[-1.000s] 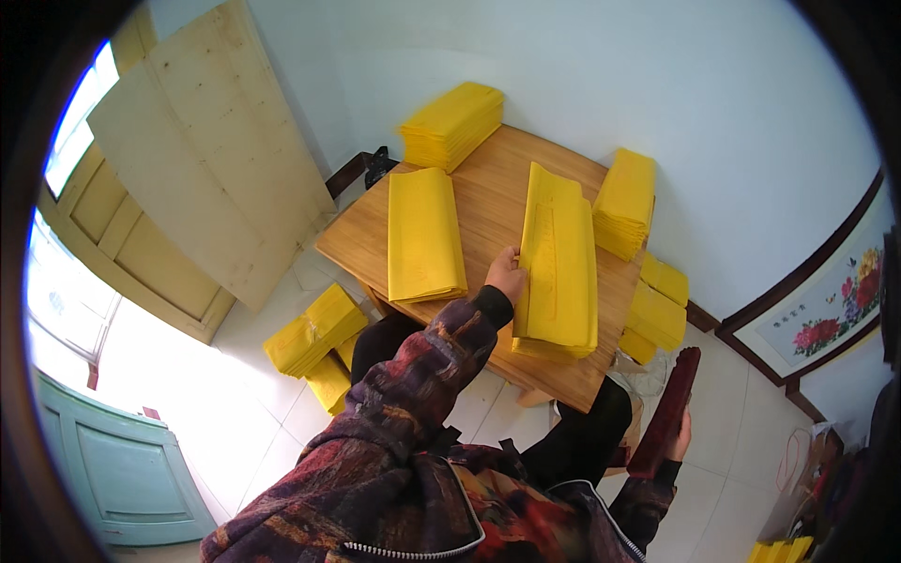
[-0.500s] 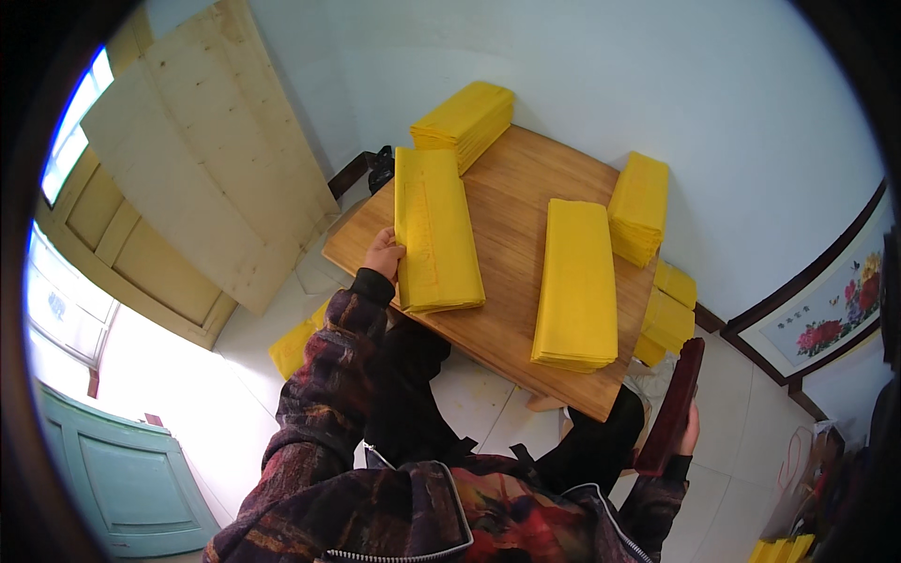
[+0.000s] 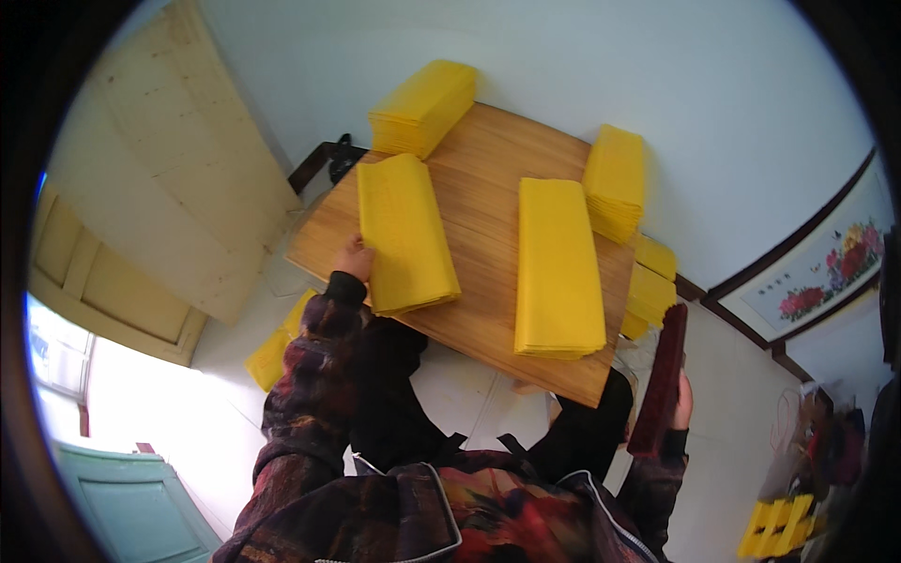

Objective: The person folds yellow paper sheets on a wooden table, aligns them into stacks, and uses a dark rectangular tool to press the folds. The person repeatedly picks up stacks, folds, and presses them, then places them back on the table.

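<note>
My left hand (image 3: 354, 260) is closed on the left edge of a folded yellow paper stack (image 3: 410, 235), its fingers partly hidden. This stack lies at the left side of the wooden table (image 3: 479, 272), its far edge slightly curled. Off the table's right corner, my right hand (image 3: 684, 402) grips a long, narrow dark red block (image 3: 659, 385), held upright on a slant; its fingers are mostly behind the block. A second yellow stack (image 3: 559, 272) lies on the table's right half, touched by neither hand.
Taller yellow piles stand at the table's far left (image 3: 422, 108) and far right (image 3: 615, 183). More yellow bundles (image 3: 649, 291) sit beyond the right edge, and another (image 3: 282, 342) lies low on the left. A plywood sheet (image 3: 160, 150) leans at left; a framed flower picture (image 3: 817, 272) leans at right.
The whole scene has shifted left and slightly up in view. The orange markings on top of the left stack are now barely visible. Both hands keep their holds.
</note>
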A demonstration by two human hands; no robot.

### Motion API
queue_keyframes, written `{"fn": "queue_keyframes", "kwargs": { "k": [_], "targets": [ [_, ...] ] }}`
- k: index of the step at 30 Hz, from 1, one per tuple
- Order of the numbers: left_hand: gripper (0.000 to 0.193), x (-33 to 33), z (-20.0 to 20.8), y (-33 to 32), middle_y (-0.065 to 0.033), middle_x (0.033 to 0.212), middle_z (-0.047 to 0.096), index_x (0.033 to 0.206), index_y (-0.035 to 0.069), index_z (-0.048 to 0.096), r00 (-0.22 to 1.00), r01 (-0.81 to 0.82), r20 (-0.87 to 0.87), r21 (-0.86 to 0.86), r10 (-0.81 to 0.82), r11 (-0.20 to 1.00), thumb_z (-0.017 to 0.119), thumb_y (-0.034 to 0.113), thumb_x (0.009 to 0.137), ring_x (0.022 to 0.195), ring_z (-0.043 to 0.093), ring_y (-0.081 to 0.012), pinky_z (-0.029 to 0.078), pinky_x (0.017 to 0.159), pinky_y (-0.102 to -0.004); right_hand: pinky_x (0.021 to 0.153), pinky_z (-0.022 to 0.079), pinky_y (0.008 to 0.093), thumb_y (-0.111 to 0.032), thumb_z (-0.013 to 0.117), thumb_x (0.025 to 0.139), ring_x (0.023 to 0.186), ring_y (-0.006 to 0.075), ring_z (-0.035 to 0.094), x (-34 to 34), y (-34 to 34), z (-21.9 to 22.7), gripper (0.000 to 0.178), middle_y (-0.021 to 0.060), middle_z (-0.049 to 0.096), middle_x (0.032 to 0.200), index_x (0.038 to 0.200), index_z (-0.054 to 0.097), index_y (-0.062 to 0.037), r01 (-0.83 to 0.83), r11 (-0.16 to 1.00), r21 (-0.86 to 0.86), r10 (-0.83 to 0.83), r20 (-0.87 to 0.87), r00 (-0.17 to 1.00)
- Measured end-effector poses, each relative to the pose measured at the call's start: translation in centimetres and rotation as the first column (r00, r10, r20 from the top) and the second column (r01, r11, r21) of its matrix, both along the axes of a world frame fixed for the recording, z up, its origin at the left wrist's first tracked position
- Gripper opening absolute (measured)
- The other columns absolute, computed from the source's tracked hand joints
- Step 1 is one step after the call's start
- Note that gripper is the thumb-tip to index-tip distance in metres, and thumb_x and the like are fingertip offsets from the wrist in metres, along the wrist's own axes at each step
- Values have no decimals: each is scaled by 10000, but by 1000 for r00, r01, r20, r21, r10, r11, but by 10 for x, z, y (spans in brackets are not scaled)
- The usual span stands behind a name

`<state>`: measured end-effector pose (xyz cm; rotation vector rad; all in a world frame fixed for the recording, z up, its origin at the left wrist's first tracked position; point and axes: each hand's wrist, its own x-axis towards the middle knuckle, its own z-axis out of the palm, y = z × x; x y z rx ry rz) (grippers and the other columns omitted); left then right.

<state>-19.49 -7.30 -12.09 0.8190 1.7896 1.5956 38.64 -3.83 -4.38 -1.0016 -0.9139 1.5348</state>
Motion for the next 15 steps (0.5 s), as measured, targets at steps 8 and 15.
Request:
{"fn": "queue_keyframes", "kwargs": {
  "k": [8,15],
  "targets": [
    [233,73,47,-35,-94,884,583,1070,4,552,772,-249,-513,299,375,921,521,39,843,742,551,-177,453,654,-283,643,452,216,-132,515,902,756,115,566,-85,47,66,212,41,597,909,1067,549,-4,-124,980,157,115,67,991],
    [334,225,39,-53,-154,963,549,1030,50,544,662,488,-715,185,-224,853,669,137,732,908,525,-343,436,765,-420,616,473,415,-270,592,798,660,317,618,-208,117,80,321,178,622,748,923,508,14,-466,853,235,-117,956,269]
  ]
}}
